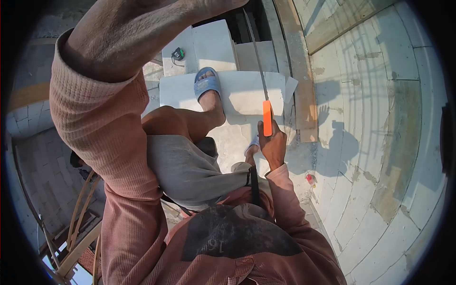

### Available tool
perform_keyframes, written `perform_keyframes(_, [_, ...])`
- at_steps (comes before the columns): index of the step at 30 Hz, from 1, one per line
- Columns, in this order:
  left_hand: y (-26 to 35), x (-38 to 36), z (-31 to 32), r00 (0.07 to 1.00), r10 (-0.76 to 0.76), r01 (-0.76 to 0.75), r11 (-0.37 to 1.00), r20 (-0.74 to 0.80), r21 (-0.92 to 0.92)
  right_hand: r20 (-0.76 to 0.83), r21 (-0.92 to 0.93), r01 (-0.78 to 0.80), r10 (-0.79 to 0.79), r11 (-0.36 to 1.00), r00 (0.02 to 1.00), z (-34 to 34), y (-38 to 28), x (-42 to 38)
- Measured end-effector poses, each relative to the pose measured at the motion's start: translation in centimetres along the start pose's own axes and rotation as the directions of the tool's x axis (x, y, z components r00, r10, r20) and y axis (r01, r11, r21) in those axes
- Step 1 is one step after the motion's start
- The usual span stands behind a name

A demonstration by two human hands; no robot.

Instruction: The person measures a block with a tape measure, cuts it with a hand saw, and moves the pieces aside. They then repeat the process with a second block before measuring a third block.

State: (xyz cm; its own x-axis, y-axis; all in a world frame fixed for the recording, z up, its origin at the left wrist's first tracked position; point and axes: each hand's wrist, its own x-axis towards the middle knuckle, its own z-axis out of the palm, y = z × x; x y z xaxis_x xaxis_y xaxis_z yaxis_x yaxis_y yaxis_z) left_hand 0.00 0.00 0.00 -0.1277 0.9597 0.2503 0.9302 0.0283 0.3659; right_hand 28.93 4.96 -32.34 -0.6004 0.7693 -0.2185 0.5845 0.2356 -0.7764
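Observation:
My right hand (273, 148) is wrapped round the orange handle of a handsaw (267, 116). Its long, narrow blade points away from me, up to the top edge of the view. My left arm reaches across the upper left, and only a bit of my left hand (230, 4) shows at the top edge, close to the blade's tip; its fingers are out of sight. Below the blade lies a white block (178, 92), with my blue-sandalled foot (208, 85) planted on it. Farther off, a green and black tape measure (178, 54) rests on another white block (213, 45).
A block wall (365, 118) with mortar patches rises on the right. Wooden planks (301, 71) run along its foot, beside a dark gap at the top. A small red item (310, 179) lies by the wall. Timber pieces (80, 209) stand at the lower left.

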Motion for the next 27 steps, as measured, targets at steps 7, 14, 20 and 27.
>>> perform_keyframes(7, [-21.3,-9.5,13.6,0.607,-0.792,0.772,0.607,-0.069,-0.188,0.114,-0.267,0.381,-0.364,0.885,0.925,6.9,-2.8,14.4])
perform_keyframes(14, [-37.7,-18.4,35.1,0.2,-0.98,0.98,0.2,0.004,0.014,0.264,-0.424,0.627,-0.573,0.654,0.776,20.5,-1.7,28.7])
perform_keyframes(20, [-41.0,-17.5,36.5,0.225,-0.967,0.966,0.237,0.117,0.102,0.369,-0.379,0.778,-0.689,0.502,0.624,27.2,0.7,31.5])
perform_keyframes(27, [-41.3,-15.8,37.2,0.173,-0.973,0.916,0.217,0.156,0.338,0.682,-0.41,0.686,-0.298,0.601,0.668,27.9,-1.7,31.6])
